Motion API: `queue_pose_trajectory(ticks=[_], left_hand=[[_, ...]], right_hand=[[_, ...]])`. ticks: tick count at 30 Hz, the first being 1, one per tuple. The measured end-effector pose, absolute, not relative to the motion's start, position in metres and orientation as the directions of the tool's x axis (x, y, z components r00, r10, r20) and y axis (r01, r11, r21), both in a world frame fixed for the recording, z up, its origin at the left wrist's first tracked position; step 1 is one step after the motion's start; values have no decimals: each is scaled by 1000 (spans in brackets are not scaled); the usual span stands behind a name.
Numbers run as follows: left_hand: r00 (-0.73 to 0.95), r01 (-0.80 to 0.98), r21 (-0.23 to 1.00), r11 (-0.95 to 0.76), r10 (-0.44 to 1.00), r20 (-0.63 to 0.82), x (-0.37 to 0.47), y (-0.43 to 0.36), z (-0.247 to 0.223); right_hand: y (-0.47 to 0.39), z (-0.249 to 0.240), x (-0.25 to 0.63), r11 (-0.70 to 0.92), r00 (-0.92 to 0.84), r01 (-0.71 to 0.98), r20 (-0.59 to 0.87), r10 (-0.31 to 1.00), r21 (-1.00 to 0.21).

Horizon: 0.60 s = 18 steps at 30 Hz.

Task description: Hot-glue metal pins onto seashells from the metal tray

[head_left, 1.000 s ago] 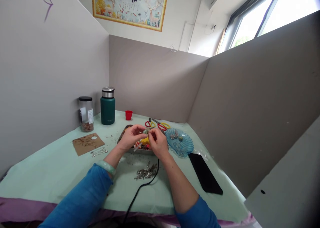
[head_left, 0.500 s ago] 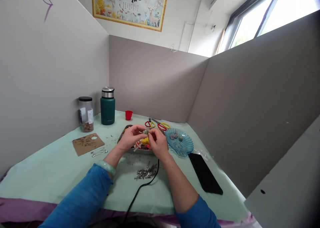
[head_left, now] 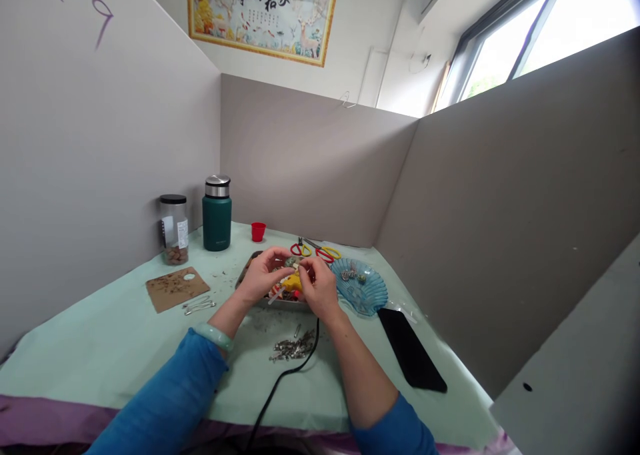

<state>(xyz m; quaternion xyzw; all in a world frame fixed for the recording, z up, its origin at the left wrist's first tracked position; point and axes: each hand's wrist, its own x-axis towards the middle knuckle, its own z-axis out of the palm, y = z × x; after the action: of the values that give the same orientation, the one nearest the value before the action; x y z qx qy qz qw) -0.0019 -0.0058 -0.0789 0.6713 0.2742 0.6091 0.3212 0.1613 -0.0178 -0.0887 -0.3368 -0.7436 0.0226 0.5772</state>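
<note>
Both hands are raised over a metal tray (head_left: 290,304) that holds a yellow glue gun (head_left: 292,282) and small coloured pieces. My left hand (head_left: 263,274) has its thumb and fingers closed round a small greenish piece (head_left: 290,262). Close beside it, my right hand (head_left: 319,286) is pinched at the right side of that piece; whatever sits between its fingertips is too small to make out. A heap of small silver metal clips (head_left: 291,348) lies on the cloth below the tray, next to a black cord (head_left: 283,374).
Right of the tray are a blue shell-shaped dish (head_left: 367,292) and a black phone (head_left: 411,348). Scissors (head_left: 325,252) and a red cup (head_left: 258,232) lie behind. Leftward stand a green bottle (head_left: 217,222), a jar (head_left: 174,232), brown card (head_left: 175,292) and large pins (head_left: 199,304).
My hands stay over the tray and have shifted only slightly. The fingertips of my right hand have moved a little away from the greenish piece. The view has tilted up slightly.
</note>
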Motion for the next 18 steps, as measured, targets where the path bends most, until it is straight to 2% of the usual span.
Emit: queue_pose_trajectory(ticks=[5, 13, 15, 18], left_hand=[[120, 91, 684, -724, 689, 714, -3, -1, -83], [149, 140, 636, -759, 651, 744, -5, 1, -85], [145, 122, 652, -748, 664, 734, -4, 0, -84], [107, 39, 744, -668, 743, 661, -3, -4, -81]], right_hand=[[-17, -91, 161, 769, -101, 490, 849, 518, -410], [-17, -91, 160, 757, -107, 508, 841, 530, -411], [-17, -91, 160, 756, -108, 512, 842, 528, -408], [-17, -91, 161, 754, -101, 520, 848, 521, -401]])
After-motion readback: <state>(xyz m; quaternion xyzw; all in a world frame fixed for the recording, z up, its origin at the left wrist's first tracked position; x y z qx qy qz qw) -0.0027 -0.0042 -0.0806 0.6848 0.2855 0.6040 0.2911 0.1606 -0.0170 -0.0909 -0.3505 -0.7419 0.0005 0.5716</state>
